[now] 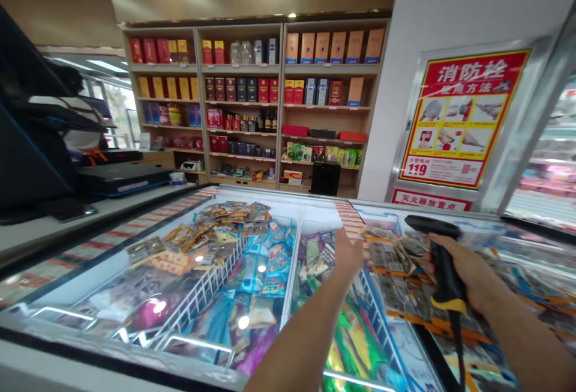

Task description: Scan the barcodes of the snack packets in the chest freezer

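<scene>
A black handheld barcode scanner (443,263) with a yellow band and a cord is gripped by my right hand (463,272), its fingers wrapped round the handle. My left hand (348,251) reaches over the chest freezer, nearest to a strip of red-and-white labels (348,215) across its top. That hand is smeared and its fingers are hidden, so I cannot see whether it touches the strip. Under and around my hands lie ice cream packs in orange-edged wrappers (391,260), green-and-yellow wrappers (355,332) and blue wrappers (272,260).
White wire dividers (211,287) split the freezer (292,200) into sections. On the left counter stand dark checkout equipment (121,176) and a screen (31,110). Shelves (243,104) of boxed goods line the back wall. A red fire-hydrant poster (463,119) hangs at right.
</scene>
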A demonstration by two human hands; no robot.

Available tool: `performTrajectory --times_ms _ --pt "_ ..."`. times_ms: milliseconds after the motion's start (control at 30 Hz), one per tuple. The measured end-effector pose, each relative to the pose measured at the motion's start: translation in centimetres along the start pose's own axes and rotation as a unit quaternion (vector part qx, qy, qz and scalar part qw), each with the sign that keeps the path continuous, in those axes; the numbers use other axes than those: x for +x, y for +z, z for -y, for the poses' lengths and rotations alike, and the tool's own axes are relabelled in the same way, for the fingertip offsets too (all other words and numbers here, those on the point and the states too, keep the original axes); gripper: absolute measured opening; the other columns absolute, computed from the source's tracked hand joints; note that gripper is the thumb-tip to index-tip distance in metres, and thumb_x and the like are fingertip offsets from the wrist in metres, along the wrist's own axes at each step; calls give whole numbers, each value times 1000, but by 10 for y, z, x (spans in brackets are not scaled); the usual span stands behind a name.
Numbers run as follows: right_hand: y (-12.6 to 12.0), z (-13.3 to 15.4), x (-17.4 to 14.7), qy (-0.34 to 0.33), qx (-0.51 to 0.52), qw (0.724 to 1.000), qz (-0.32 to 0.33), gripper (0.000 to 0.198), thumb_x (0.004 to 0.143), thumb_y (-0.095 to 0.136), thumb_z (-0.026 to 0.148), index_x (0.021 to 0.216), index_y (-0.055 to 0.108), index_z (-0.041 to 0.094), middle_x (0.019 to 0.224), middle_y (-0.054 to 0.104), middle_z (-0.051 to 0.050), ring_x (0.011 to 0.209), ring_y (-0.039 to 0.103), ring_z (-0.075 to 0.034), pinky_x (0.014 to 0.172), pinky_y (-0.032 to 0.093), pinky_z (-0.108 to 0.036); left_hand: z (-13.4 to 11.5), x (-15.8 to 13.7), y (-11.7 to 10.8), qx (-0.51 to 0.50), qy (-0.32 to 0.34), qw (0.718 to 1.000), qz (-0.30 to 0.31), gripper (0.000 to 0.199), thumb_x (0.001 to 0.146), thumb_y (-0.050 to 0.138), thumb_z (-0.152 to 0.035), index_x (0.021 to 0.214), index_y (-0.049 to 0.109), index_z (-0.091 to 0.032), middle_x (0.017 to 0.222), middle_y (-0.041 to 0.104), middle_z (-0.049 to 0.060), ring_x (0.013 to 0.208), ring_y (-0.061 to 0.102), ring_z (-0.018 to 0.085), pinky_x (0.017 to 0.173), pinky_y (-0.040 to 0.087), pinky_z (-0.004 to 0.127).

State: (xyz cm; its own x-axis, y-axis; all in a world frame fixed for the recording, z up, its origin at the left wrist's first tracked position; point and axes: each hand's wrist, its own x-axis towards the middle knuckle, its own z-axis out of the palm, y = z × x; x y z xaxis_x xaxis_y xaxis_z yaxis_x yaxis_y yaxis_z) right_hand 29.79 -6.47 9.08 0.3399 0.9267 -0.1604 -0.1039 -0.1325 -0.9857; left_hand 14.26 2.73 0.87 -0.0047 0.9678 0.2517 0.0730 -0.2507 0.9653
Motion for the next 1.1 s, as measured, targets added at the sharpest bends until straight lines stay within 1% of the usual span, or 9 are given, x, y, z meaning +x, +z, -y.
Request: performTrajectory --times_ms 133,233,367,500,600,700,833,1000,1100 --pt "53 -9 -1 8 0 998 66 19 68 57 34 58 49 19 44 52 1 35 47 -11 33 38 -23 1 6 -93 213 13 972 -95 55 69 49 -24 120 40 -5 128 36 22 121 30 29 99 23 37" --pt "86 -18 0 17 5 995 95 18 68 56 34 61 49 19 43 52 2 34 47 -11 33 39 -23 7 4 -156 363 -3 922 -133 52 71 45 -24 121 40 -7 132 33 19 123 26 27 100 21 38" --pt "115 -31 0 20 0 995 101 17 68 57 34 65 48 20 44 53 3 34 48 -11 32 38 -23 22 -1 -204 493 -46 861 -118 49 73 44 -28 121 41 -15 135 30 12 125 23 26 100 18 45" --pt "125 -42 0 23 -44 993 107 20 67 59 35 64 48 18 44 54 3 36 48 -10 32 37 -21 26 -4 -212 535 -23 842 -65 42 74 41 -32 114 47 -19 129 40 10 122 28 26 96 24 47" --pt "125 -47 -1 32 -59 991 115 21 68 58 36 63 48 17 44 53 3 35 48 -10 32 36 -20 10 -8 -211 574 -1 818 -38 33 74 41 -30 98 58 -17 107 57 12 105 47 26 91 28 47" --pt "125 -50 -2 46 -59 990 119 20 68 57 34 63 47 18 43 52 3 33 46 -9 32 35 -20 -7 -16 -216 608 -25 793 -29 26 73 41 -28 83 63 -17 87 64 10 90 55 24 89 29 45" --pt "128 -58 -9 62 -73 987 130 22 68 56 37 64 46 18 43 52 3 34 46 -9 32 34 -20 -10 -29 -227 593 -55 798 -92 35 69 46 -37 95 59 -16 101 58 14 99 50 28 79 38 38" --pt "135 -66 -18 76 -100 981 150 22 70 53 38 65 42 19 44 52 3 34 47 -10 31 34 -20 10 -29 -226 594 -85 783 -164 49 69 44 -49 101 54 -14 102 56 17 101 47 31 82 34 44" --pt "137 -66 -22 64 -90 980 168 21 71 52 36 66 42 19 44 52 4 35 47 -9 32 35 -20 17 -19 -221 567 -65 811 -129 36 72 46 -35 101 54 -17 109 54 14 102 47 28 85 33 42"
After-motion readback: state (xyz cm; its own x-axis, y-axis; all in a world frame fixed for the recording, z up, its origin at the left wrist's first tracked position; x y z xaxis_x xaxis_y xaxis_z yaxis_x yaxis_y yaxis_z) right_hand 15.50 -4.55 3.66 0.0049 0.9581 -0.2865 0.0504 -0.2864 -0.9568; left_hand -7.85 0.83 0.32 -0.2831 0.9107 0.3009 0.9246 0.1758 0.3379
